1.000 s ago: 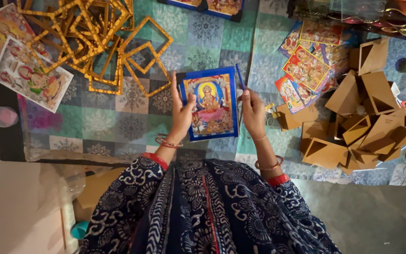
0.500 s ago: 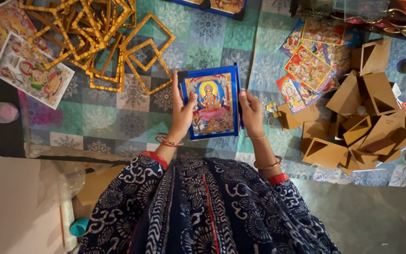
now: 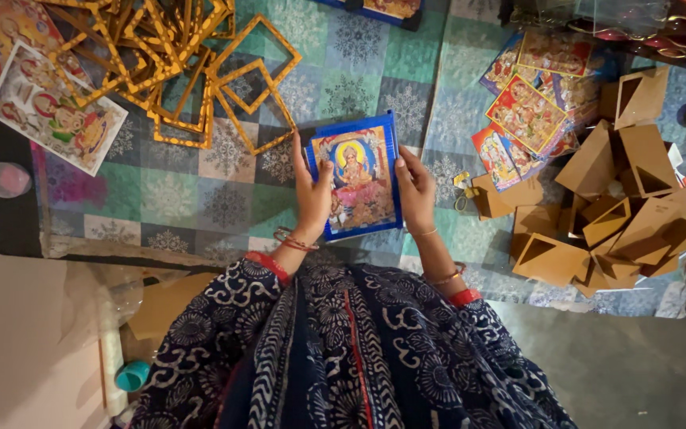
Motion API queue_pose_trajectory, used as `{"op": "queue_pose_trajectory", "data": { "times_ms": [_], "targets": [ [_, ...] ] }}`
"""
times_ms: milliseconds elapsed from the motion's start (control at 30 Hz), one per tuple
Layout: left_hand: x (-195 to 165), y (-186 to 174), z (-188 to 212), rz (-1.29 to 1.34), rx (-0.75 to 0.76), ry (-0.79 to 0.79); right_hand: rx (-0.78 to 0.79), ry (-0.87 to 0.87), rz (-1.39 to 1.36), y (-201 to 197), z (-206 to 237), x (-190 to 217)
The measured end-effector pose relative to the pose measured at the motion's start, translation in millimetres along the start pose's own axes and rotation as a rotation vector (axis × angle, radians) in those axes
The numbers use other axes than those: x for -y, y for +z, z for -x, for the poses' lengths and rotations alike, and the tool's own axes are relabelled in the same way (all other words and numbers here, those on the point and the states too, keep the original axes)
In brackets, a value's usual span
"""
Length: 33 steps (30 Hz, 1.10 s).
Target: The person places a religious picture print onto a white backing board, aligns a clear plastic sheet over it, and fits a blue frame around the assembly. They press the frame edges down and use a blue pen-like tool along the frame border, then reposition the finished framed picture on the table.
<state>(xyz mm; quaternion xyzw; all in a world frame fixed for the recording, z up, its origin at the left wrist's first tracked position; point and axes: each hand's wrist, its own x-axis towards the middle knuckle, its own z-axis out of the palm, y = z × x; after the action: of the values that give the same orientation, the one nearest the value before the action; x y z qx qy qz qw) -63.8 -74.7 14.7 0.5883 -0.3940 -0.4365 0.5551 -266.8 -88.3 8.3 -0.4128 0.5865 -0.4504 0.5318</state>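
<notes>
Two hands hold a blue-bordered devotional picture over a patterned quilt.

The left hand (image 3: 314, 196) and right hand (image 3: 415, 189) clamp the picture (image 3: 356, 176) by its side edges, thumbs on its face; gold frames (image 3: 170, 67) lie beyond, brown card stands (image 3: 613, 206) to the right.

Pic's (image 3: 356, 175) side edges under hands (image 3: 315, 195).
</notes>
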Motion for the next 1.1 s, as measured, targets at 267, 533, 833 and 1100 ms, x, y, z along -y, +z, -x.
{"op": "queue_pose_trajectory", "data": {
  "times_ms": [267, 533, 833, 1100],
  "targets": [
    [5.0, 2.5, 3.7, -0.060, -0.063, 0.020, -0.028, -0.018, 0.031, 1.6, 2.0, -4.9],
    [3.2, 3.6, 4.2, -0.024, -0.048, 0.016, 0.021, -0.017, 0.110, -10.6, 3.3, -5.2],
    [-0.4, 3.1, 2.9, -0.083, -0.028, 0.062, 0.016, -0.007, 0.084, -12.8, 3.8, -1.9],
    [-6.2, 6.4, 5.8, 0.015, -0.038, -0.030, -0.011, -0.055, 0.133, -7.9, 10.8, 5.2]
  ]
}}
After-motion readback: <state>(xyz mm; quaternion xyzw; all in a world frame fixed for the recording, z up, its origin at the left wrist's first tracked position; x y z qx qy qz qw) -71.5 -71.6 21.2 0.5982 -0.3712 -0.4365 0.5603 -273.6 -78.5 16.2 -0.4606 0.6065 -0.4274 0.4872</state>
